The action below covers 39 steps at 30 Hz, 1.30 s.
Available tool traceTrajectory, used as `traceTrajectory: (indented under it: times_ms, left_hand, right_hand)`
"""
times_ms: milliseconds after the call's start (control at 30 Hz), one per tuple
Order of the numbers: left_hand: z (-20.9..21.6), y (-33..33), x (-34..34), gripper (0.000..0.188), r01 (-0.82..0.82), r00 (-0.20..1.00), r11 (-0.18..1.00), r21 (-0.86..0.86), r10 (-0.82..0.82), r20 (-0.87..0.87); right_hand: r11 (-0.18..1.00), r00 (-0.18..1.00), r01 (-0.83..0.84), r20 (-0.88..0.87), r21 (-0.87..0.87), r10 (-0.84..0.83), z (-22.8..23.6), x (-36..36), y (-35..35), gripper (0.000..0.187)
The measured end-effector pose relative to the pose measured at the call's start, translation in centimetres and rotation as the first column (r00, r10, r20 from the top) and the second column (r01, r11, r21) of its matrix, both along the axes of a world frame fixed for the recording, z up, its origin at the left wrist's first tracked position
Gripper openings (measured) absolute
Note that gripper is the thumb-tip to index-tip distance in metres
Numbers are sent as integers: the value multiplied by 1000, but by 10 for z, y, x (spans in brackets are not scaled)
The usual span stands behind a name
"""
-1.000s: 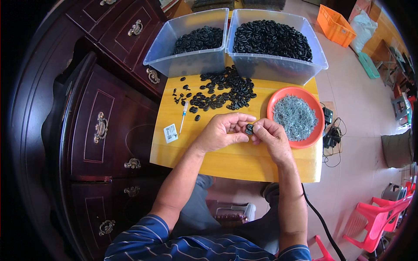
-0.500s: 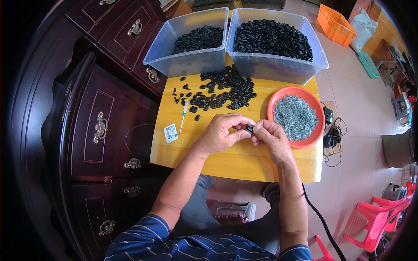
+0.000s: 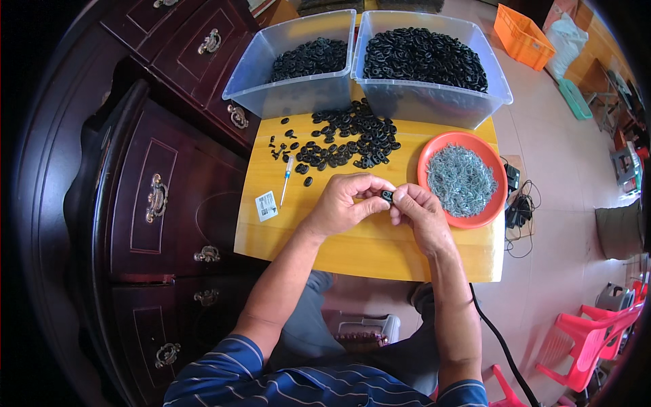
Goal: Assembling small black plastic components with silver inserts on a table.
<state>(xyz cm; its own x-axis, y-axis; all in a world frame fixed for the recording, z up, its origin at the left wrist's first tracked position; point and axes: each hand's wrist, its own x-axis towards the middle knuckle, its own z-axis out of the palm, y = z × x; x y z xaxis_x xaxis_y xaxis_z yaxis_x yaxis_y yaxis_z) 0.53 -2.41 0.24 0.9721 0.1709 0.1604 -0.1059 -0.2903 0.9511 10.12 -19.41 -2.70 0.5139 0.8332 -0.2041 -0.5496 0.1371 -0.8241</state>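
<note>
Between my fingertips, above the yellow table [image 3: 305, 254], is a small black oval plastic piece [image 3: 387, 196] with holes in it. My left hand [image 3: 347, 203] pinches it from the left, thumb and forefinger closed on its edge. On the other side my right hand [image 3: 419, 210] grips the same piece, its thumb lying over it. Whether a smaller part is also in the fingers is hidden. Beyond my hands lies a loose spread of similar black pieces [image 3: 369, 139]. Right beside my right hand is an orange-red round dish [image 3: 500, 200] full of small shiny metal parts [image 3: 461, 180].
Two clear plastic bins [image 3: 288, 102] [image 3: 434, 102] heaped with black pieces stand at the table's far side. A thin screwdriver [image 3: 285, 182] and a white label card [image 3: 266, 206] lie at left. Dark wooden drawers [image 3: 176, 197] border the left. Black cables [image 3: 521, 210] lie right of the table.
Both hands have shifted very slightly up and left with the black piece, which appears turned a little. The grip of both hands stays closed on it.
</note>
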Motion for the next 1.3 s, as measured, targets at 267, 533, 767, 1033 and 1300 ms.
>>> traceTrajectory:
  times_ms: [267, 533, 767, 1033, 1300]
  left_hand:
    - [1, -2, 2, 21, 19, 1000, 1000, -12, -19, 3]
    - [10, -14, -5, 18, -17, 999, 998, 58, 15, 33]
    - [7, -25, -36, 16, 14, 985, 970, -242, -55, -163]
    - [113, 43, -19, 23, 112, 900, 895, 432, 93, -427]
    - [158, 37, -43, 40, -291, 934, 737, 610, 357, 14]
  right_hand:
    - [999, 999, 40, -10, 12, -40, -4, 1, -2, 20]
    - [999, 999, 33, 32, 13, -33, 0, -4, -7, 20]
    - [989, 979, -148, 143, 8, 146, -7, -7, -19, 19]
    - [964, 937, -261, 227, -55, 267, 3, -10, -51, 17]
    - [954, 919, -296, 257, -56, 300, -1, -7, -62, 16]
